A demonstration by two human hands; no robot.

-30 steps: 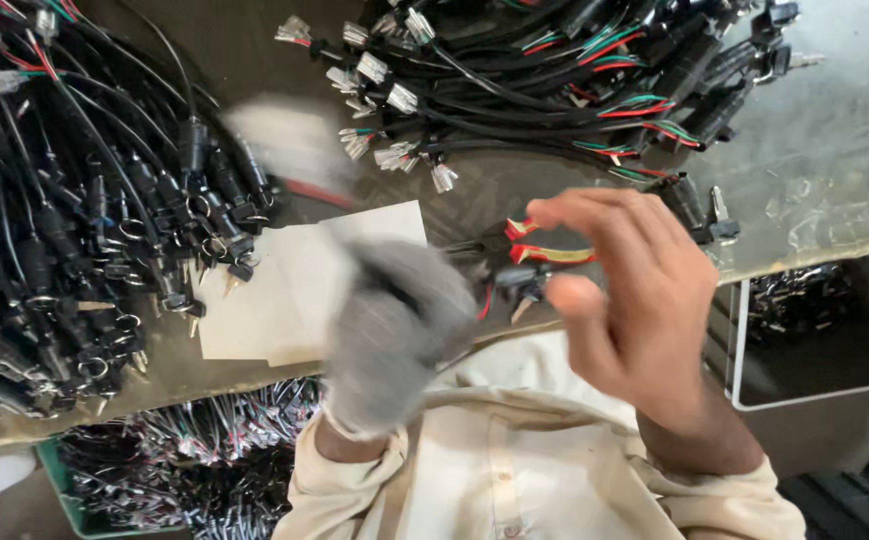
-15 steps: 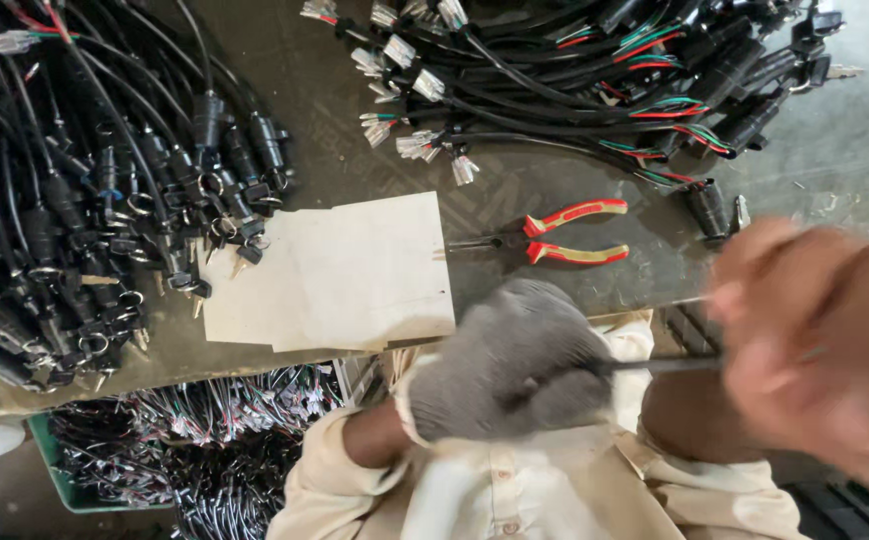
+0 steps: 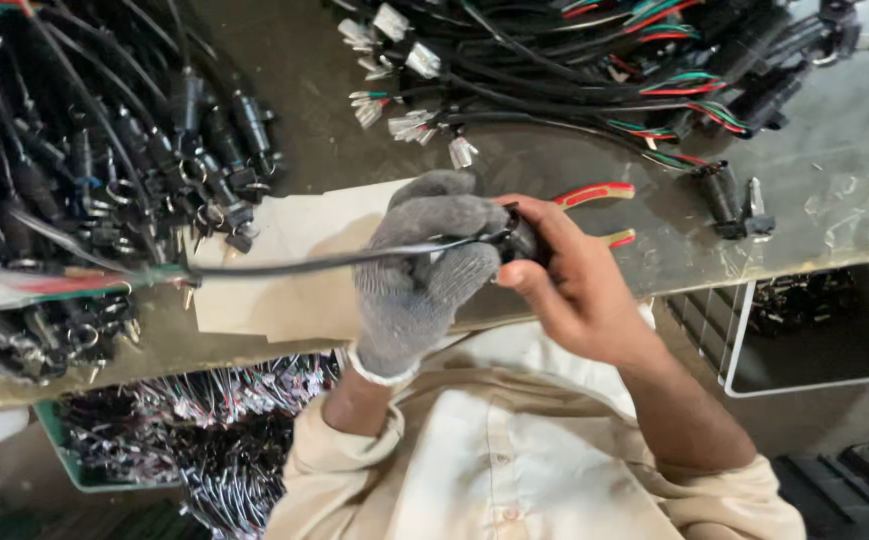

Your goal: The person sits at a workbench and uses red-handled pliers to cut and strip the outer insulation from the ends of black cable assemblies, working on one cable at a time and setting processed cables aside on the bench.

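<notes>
Both hands [image 3: 495, 265] on cable [image 3: 285, 265], horiz., tail left

**Both hands on one black cable**

Gloved left hand [image 3: 417, 272] gripping black cable [image 3: 285, 264]; bare right hand [image 3: 573, 278] pinching its black connector [image 3: 521, 240]. Red-handled pliers [image 3: 600, 205] just behind, on workbench [image 3: 835, 215]. Harness piles [image 3: 85, 170] either side.

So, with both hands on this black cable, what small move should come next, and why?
Probably the right hand should press the black connector further onto the black cable, while the gloved left hand holds steady. Both hands meet at that joint, and the cable's far end hangs loose over the table.
</notes>
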